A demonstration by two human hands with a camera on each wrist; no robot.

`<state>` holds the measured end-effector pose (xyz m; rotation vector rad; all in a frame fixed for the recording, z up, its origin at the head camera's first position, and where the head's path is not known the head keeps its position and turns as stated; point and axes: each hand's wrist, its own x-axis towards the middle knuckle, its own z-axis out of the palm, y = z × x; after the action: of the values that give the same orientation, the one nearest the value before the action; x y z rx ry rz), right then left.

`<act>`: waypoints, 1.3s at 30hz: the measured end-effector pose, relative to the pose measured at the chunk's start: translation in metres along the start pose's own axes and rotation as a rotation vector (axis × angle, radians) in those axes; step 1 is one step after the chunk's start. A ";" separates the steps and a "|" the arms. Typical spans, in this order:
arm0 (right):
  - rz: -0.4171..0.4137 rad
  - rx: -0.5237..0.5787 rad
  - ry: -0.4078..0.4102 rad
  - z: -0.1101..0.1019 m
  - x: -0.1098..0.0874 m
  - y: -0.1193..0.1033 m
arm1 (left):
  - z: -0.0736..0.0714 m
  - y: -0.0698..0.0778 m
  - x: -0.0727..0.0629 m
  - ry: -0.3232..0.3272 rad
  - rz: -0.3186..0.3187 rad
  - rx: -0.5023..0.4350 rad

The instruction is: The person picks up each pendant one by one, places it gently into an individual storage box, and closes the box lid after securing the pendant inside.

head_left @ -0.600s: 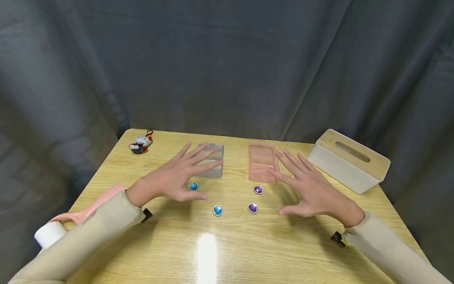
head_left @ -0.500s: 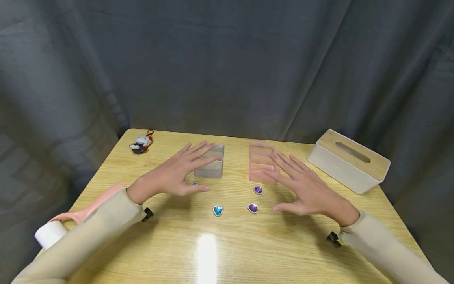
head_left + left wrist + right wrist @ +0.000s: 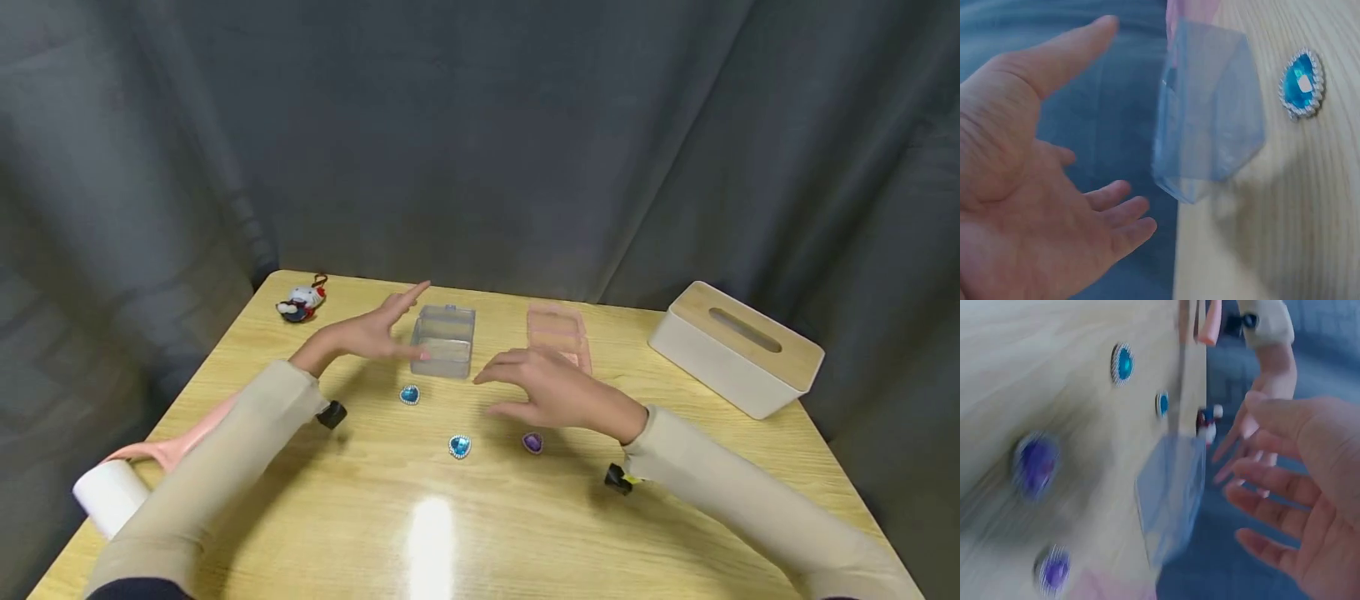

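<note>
My left hand (image 3: pixel 367 333) hovers at the left side of a clear box (image 3: pixel 442 358), thumb spread from its fingers, holding nothing. The box stands with its lid raised. My right hand (image 3: pixel 558 390) is in the air in front of a pink translucent box (image 3: pixel 557 325), partly covering it; its fingers are loosely bent around nothing. Two blue heart-shaped gems with beaded silver rims lie on the table, one (image 3: pixel 409 395) near the clear box, the other (image 3: pixel 460 447) closer to me. One purple heart gem (image 3: pixel 532 442) shows below my right hand; another purple gem (image 3: pixel 1054 572) appears only in the right wrist view.
At the right stands a white tissue box (image 3: pixel 735 350) with a wooden lid. A small plush keychain (image 3: pixel 302 302) lies at the far left corner. Beside my left sleeve are a pink-handled object (image 3: pixel 168 450) and a white roll (image 3: pixel 112 497). A grey curtain (image 3: pixel 465 150) hangs behind the table.
My right hand has moved left, across the front of the pink box, covering one purple gem. My left hand has turned and shifted slightly back, uncovering a blue gem and more of the clear box.
</note>
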<state>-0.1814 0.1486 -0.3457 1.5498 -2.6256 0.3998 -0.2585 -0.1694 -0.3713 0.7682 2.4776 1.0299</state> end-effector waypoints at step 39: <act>0.106 -0.094 -0.300 0.090 0.097 -0.030 | 0.010 -0.036 0.023 -0.136 -0.124 -0.151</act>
<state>-0.1962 0.0296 -0.4084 1.5528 -2.9084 0.0488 -0.2844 -0.1712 -0.4067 0.6095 2.2719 1.0684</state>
